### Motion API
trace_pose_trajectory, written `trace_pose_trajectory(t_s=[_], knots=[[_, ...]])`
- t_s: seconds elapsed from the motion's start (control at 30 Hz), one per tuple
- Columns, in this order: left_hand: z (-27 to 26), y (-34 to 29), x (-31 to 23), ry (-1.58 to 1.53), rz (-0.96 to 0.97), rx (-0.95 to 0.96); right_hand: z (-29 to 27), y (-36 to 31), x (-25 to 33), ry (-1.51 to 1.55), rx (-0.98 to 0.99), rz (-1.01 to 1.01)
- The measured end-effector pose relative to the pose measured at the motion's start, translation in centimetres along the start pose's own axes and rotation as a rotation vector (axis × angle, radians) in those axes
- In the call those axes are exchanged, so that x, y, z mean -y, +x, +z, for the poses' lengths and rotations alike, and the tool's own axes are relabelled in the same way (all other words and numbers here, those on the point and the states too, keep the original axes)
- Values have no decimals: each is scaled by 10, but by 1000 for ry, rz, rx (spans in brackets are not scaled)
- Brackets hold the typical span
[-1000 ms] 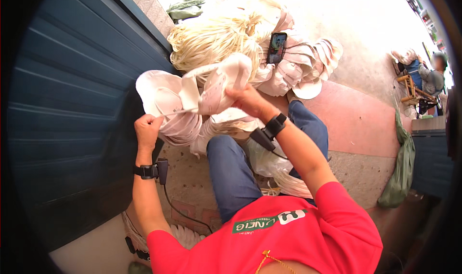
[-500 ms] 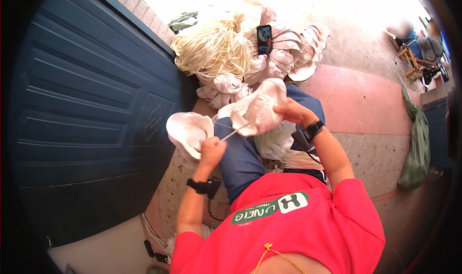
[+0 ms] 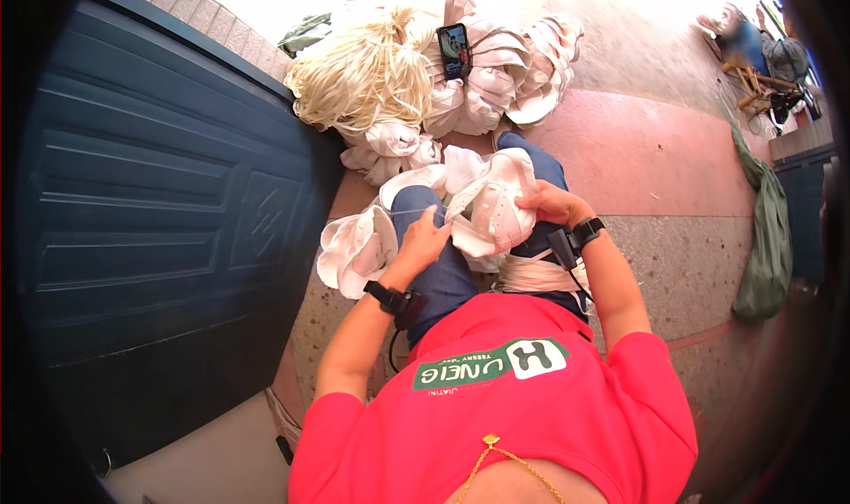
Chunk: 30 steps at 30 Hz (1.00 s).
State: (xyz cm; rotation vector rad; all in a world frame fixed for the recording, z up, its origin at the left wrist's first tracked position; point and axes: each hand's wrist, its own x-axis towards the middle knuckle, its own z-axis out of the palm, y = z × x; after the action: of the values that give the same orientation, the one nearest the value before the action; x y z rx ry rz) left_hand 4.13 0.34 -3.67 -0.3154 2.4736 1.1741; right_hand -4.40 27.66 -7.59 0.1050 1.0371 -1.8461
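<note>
My right hand [image 3: 556, 205] grips the side of a white shoe upper [image 3: 503, 214] above my thighs. A row of small holes shows along it. Close by its left edge, my left hand [image 3: 426, 238] is closed, with a thin pale lace [image 3: 409, 211] at its fingers; the lace's far end is hard to make out. To the left of that hand, more white shoe uppers [image 3: 356, 249] hang together beside my left knee. Another pale piece [image 3: 416, 178] lies over the knee.
Ahead lie a heap of cream laces [image 3: 363, 75] and bundled white uppers [image 3: 496, 75], with a phone [image 3: 453, 51] standing among them. A dark blue panelled door [image 3: 150, 212] rises at left. Green cloth [image 3: 763, 238] hangs at right. People [image 3: 753, 48] sit far right.
My left hand has moved right and up, nearer the held upper. The upper has turned in my right hand, showing its row of holes. The whole view has shifted slightly.
</note>
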Motion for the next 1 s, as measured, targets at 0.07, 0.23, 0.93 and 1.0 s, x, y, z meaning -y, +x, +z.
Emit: trace_pose_trajectory(t_s=[0.07, 0.23, 0.93, 1.0], knots=[[11, 8, -4, 82, 128, -7, 0, 4, 8, -37, 6, 14], [19, 17, -20, 388, 288, -96, 7, 15, 26, -96, 78, 13], [44, 25, -25, 436, 74, -121, 64, 2, -37, -1689, -671, -531], [41, 26, -31, 421, 88, -69, 52, 3, -35, -1484, -702, -552]])
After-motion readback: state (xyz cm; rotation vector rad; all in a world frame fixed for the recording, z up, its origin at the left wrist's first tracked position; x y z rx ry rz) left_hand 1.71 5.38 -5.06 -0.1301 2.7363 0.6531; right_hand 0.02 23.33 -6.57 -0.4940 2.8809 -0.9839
